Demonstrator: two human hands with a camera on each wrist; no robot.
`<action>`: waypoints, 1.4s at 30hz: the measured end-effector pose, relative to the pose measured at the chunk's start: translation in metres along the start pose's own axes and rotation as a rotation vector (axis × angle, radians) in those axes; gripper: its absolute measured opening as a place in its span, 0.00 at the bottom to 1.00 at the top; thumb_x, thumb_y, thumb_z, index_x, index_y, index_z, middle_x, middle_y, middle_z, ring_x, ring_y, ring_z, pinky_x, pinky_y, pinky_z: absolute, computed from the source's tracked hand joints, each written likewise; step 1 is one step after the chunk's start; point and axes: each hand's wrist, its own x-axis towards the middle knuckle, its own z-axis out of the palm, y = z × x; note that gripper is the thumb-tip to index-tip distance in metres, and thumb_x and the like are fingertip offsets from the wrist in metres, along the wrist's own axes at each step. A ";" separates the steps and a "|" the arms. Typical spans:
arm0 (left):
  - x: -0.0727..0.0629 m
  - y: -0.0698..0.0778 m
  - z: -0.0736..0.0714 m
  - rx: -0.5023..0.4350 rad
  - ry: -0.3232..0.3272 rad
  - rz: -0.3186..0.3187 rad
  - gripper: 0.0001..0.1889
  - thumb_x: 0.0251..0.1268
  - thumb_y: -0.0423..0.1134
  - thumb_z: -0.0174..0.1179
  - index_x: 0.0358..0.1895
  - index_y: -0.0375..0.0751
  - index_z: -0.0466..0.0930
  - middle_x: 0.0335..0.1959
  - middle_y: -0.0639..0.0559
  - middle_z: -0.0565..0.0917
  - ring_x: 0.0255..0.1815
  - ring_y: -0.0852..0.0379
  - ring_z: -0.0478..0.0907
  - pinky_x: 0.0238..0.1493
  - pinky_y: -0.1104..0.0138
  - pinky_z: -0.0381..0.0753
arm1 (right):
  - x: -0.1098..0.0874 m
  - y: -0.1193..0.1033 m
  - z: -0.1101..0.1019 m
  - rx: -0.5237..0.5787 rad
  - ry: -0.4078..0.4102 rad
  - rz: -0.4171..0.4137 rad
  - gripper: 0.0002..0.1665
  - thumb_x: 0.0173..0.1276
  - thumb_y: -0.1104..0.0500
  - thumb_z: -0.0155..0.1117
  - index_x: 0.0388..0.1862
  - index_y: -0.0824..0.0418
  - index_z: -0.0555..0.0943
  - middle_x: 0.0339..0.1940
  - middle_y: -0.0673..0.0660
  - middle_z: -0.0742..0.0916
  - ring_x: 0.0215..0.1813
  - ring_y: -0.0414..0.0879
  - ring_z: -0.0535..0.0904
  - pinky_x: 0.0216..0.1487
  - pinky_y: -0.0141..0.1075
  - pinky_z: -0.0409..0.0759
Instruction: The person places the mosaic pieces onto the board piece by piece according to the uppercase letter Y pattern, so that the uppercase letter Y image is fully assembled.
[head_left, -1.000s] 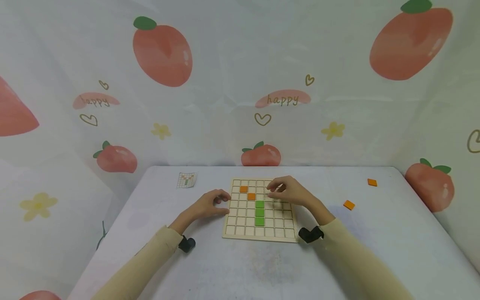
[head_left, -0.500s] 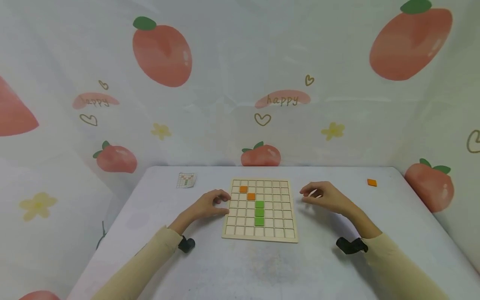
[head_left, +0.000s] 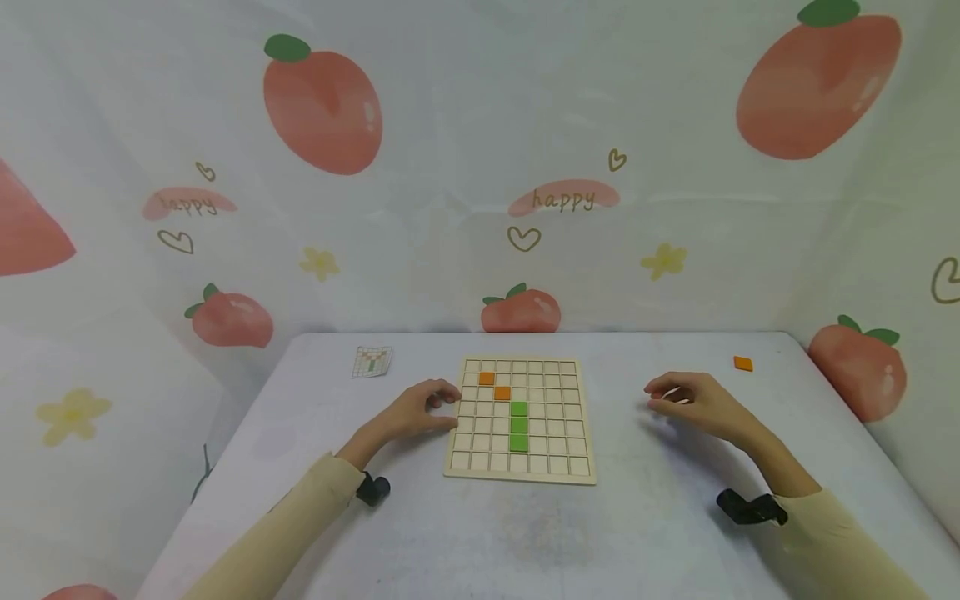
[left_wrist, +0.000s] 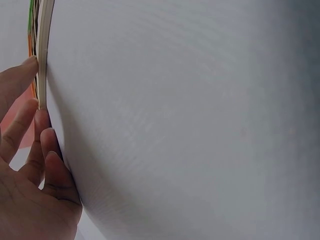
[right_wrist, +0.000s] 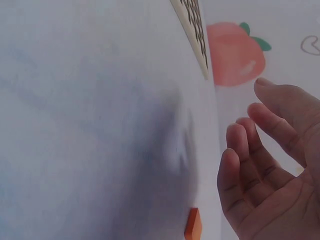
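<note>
A light wooden grid board [head_left: 555, 480] lies on the white table, with two orange square tiles [head_left: 487, 378] stepping diagonally down to a column of green tiles [head_left: 519, 425]. My left hand [head_left: 412, 410] rests at the board's left edge. In the left wrist view its thumb and fingertips [left_wrist: 31, 62] touch that edge. To the right of the board my right hand [head_left: 701, 404] hovers over the table, fingers loosely bent and nothing between them. In the right wrist view an orange tile [right_wrist: 193, 225] lies on the table below that hand.
Another loose orange tile [head_left: 742, 363] sits near the table's back right corner. A small paper card [head_left: 372, 362] with a printed coloured grid pattern lies at the back left. Behind the table [head_left: 450, 542] hangs a fruit-printed cloth [head_left: 435, 250].
My right hand has moved off the board and away to the right. In the head view, the nearer loose orange tile is now hidden. My left hand has stayed at the board's edge.
</note>
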 end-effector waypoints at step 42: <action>0.000 0.001 0.001 0.003 0.001 -0.034 0.21 0.60 0.39 0.75 0.55 0.41 0.80 0.50 0.53 0.81 0.48 0.53 0.75 0.55 0.56 0.76 | -0.023 0.047 -0.035 -0.232 0.009 0.090 0.24 0.55 0.58 0.83 0.47 0.68 0.83 0.38 0.53 0.84 0.39 0.49 0.78 0.39 0.33 0.80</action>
